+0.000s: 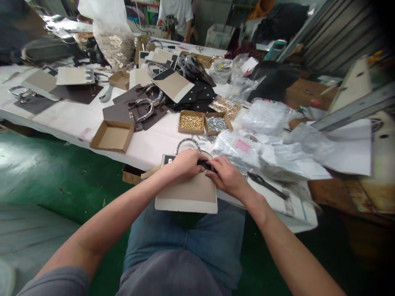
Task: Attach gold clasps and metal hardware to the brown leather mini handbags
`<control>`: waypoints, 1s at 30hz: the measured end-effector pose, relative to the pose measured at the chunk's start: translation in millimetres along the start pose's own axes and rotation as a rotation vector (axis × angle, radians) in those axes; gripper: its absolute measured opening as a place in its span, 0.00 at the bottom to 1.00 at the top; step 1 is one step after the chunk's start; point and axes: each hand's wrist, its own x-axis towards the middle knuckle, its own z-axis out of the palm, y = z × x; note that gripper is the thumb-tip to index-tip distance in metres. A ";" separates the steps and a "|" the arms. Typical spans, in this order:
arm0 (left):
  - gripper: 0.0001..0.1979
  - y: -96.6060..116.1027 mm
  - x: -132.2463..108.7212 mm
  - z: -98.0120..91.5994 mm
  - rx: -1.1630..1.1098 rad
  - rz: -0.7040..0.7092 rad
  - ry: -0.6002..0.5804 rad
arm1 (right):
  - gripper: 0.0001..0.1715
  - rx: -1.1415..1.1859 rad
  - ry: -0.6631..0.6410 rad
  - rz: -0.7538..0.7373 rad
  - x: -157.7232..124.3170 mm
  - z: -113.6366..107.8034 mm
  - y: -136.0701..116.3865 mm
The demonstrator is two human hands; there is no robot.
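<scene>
A beige-backed bag panel [185,195] with a dark strip along its top rests at the table's front edge, over my lap. Its wrapped handle [187,140] arches up behind the strip. My left hand [189,162] lies over the top of the panel, fingers curled onto the dark strip. At the strip's right end, my right hand [224,172] is closed in a pinch, close to the left fingertips. Whatever small part may be between the right fingers is hidden. Behind the panel stand a box of gold-coloured fittings [191,122] and a box of silver-coloured fittings [216,123].
A shallow cardboard box [112,136] is at the left. Dark bag pieces [148,113] and a beige panel [173,84] lie behind it. Plastic-wrapped packets [240,146] cover the right side, near a black-handled tool [267,184]. A person [175,18] is across the table.
</scene>
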 end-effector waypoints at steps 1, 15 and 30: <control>0.21 -0.4 -0.8 -2.2 0.011 0.012 -0.009 | 0.19 0.017 -0.009 -0.002 2.5 -0.8 -0.4; 0.17 26.3 -12.4 -9.2 0.172 -0.157 -0.022 | 0.15 -0.060 -0.019 0.097 11.6 9.7 -19.2; 0.23 12.7 -7.0 -7.2 0.067 -0.184 0.011 | 0.13 -0.005 0.055 0.105 7.1 16.1 -18.2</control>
